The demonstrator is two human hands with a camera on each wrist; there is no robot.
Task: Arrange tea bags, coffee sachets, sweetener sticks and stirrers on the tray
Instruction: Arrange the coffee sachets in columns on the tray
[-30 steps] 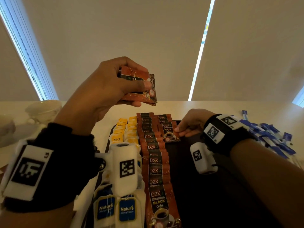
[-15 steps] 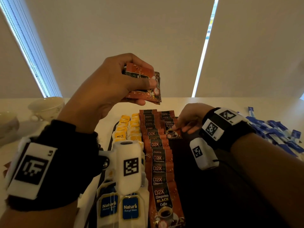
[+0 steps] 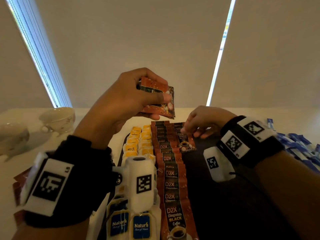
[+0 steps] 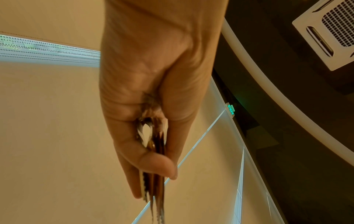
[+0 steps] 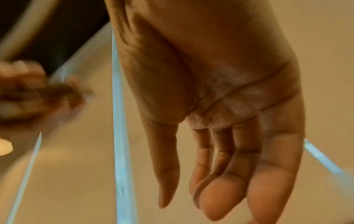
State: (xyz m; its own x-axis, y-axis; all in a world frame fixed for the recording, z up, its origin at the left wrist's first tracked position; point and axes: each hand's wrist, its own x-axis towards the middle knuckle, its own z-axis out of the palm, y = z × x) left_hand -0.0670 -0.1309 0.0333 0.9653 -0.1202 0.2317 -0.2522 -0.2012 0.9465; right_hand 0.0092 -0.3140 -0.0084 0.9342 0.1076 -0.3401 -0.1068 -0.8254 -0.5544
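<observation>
My left hand [image 3: 155, 97] is raised above the far end of the tray and grips a small stack of brown coffee sachets [image 3: 161, 104] between thumb and fingers; the left wrist view shows the stack [image 4: 157, 189] edge-on. My right hand [image 3: 194, 129] hovers with relaxed fingers just over the nearest sachet [image 3: 186, 143] of a short second coffee row. In the right wrist view that hand [image 5: 210, 174] holds nothing. On the dark tray [image 3: 225, 196] lie a long overlapping coffee row [image 3: 171, 181], yellow tea bags [image 3: 138, 144] and blue tea bags [image 3: 129, 226].
A heap of blue sweetener sticks [image 3: 297, 148] lies on the table right of the tray. Two white cups [image 3: 57, 118] [image 3: 12, 135] stand at the far left. More brown sachets [image 3: 18, 186] lie left of my left wrist. The tray's right half is bare.
My right hand has lifted slightly off the sachet it laid in the second row, which stays put. My left hand stays raised with its stack.
</observation>
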